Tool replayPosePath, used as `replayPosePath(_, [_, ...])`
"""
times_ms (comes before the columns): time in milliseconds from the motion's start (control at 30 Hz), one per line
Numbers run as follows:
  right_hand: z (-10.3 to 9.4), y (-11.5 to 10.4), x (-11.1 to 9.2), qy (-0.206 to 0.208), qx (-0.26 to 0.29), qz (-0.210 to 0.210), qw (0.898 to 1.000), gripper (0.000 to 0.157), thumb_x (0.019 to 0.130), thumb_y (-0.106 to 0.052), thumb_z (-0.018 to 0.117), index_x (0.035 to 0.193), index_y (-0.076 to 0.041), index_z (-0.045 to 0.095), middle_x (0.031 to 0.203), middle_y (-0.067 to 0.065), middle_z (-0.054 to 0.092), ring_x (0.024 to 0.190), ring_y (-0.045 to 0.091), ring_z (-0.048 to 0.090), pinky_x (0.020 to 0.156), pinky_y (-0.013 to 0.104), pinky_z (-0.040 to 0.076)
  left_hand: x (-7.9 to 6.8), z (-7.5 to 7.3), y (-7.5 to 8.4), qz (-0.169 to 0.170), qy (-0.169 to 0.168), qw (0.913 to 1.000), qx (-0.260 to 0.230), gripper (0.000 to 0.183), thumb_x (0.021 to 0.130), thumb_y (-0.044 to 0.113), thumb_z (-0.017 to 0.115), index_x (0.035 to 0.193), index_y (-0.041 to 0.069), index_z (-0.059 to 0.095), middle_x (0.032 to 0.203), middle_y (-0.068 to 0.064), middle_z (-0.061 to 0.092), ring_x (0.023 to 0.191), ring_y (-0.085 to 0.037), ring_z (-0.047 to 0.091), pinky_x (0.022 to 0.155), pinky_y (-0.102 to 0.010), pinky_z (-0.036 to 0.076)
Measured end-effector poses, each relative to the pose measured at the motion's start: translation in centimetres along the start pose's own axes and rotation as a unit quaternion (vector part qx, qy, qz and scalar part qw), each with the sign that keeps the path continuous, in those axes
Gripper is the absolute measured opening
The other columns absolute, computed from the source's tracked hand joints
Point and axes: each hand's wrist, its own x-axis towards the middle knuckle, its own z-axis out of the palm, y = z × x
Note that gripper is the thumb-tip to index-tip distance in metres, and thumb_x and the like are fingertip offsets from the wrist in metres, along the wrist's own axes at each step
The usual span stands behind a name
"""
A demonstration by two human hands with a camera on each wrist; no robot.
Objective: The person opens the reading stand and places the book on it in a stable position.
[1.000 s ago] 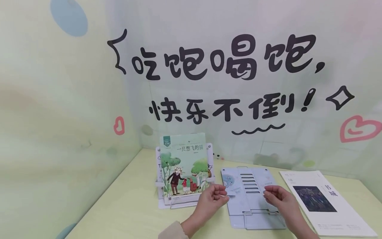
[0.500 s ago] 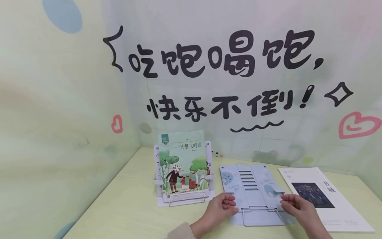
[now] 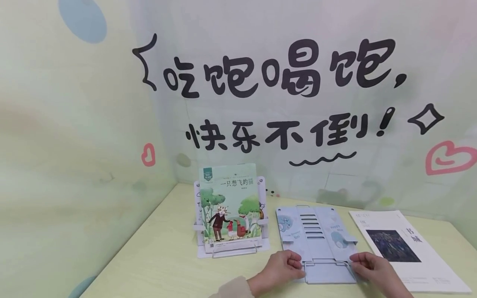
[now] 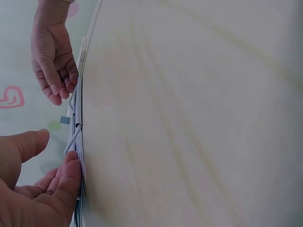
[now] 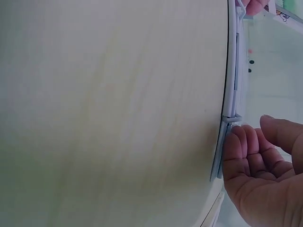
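Note:
A pale blue book stand [image 3: 318,248] with a slotted middle and elephant prints lies flat on the table in the head view. A wire bracket [image 3: 331,283] crosses its near end, and small side tabs stick out. My left hand [image 3: 281,267] touches its near left edge; in the left wrist view the left thumb [image 4: 33,144] stands apart from the fingers. At the near right edge is my right hand [image 3: 376,269]. In the right wrist view the right fingers [image 5: 236,151] touch the stand's side, bent a little, with the thumb apart.
Left of the blue stand, a white book stand [image 3: 262,234] holds a green picture book [image 3: 231,207] upright. A white magazine [image 3: 421,269] with a dark picture lies to the right. Behind the yellow table [image 3: 149,265] is a printed backdrop [image 3: 231,33].
Both hands have moved from the stand's middle toward its near end, the right one also outward. The side tabs, earlier beside the fingers, now show uncovered.

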Motion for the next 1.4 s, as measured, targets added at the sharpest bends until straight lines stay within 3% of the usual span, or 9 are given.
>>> replayPosePath(133, [0.2, 0.3, 0.1, -0.02, 0.003, 0.016, 1.0, 0.028, 0.087, -0.008, 0.064, 0.103, 0.014, 0.06, 0.087, 0.005, 0.066, 0.069, 0.002, 0.053, 0.062, 0.02, 0.047, 0.4, 0.3, 0.1, -0.011, -0.006, 0.9997, 0.02, 0.02, 0.075, 0.0, 0.074, 0.093, -0.001, 0.066, 0.076, 0.001, 0.066, 0.067, -0.002, 0.057, 0.062, -0.015, 0.048])
replayPosePath(367, [0.9, 0.0, 0.8, -0.007, -0.027, 0.052, 0.998, 0.017, 0.083, -0.003, 0.066, 0.096, 0.007, 0.065, 0.081, 0.002, 0.064, 0.07, 0.013, 0.052, 0.06, 0.022, 0.045, 0.9, 0.9, 0.1, -0.017, 0.003, 0.9975, 0.069, 0.02, 0.071, 0.001, 0.078, 0.088, 0.003, 0.067, 0.07, 0.004, 0.065, 0.062, 0.0, 0.057, 0.061, -0.015, 0.047])
replayPosePath(567, [1.0, 0.1, 1.2, -0.012, -0.043, 0.068, 0.997, 0.012, 0.081, 0.001, 0.064, 0.092, 0.006, 0.065, 0.076, 0.0, 0.061, 0.07, 0.014, 0.051, 0.06, 0.023, 0.044, 1.2, 1.3, 0.2, -0.002, 0.004, 0.9938, 0.111, 0.022, 0.069, -0.001, 0.078, 0.087, 0.004, 0.067, 0.066, 0.006, 0.064, 0.06, 0.003, 0.053, 0.061, -0.014, 0.045])
replayPosePath(767, [1.0, 0.4, 1.3, -0.02, -0.017, 0.079, 0.997, 0.011, 0.082, 0.002, 0.063, 0.092, 0.007, 0.063, 0.075, 0.0, 0.06, 0.07, 0.015, 0.05, 0.06, 0.023, 0.044, 1.1, 1.4, 0.2, 0.017, 0.019, 0.9895, 0.142, 0.025, 0.067, -0.002, 0.078, 0.086, 0.006, 0.065, 0.064, 0.007, 0.062, 0.059, 0.004, 0.049, 0.061, -0.015, 0.041])
replayPosePath(1133, [0.9, 0.1, 1.3, -0.034, 0.014, 0.083, 0.996, 0.014, 0.082, 0.003, 0.061, 0.094, 0.009, 0.062, 0.076, 0.0, 0.059, 0.07, 0.014, 0.05, 0.059, 0.023, 0.044, 1.1, 1.5, 0.5, -0.001, 0.022, 0.9858, 0.166, 0.024, 0.068, 0.001, 0.077, 0.086, 0.01, 0.064, 0.064, 0.01, 0.059, 0.059, 0.002, 0.047, 0.061, -0.016, 0.038])
replayPosePath(1400, [0.2, 0.2, 0.9, -0.092, 0.032, 0.05, 0.994, 0.016, 0.085, -0.001, 0.056, 0.097, 0.01, 0.057, 0.078, -0.001, 0.053, 0.072, 0.012, 0.047, 0.06, 0.021, 0.041, 1.1, 1.5, 0.6, -0.009, 0.005, 0.9873, 0.158, 0.026, 0.069, -0.003, 0.07, 0.085, 0.014, 0.059, 0.064, 0.011, 0.055, 0.059, 0.001, 0.045, 0.06, -0.016, 0.038])
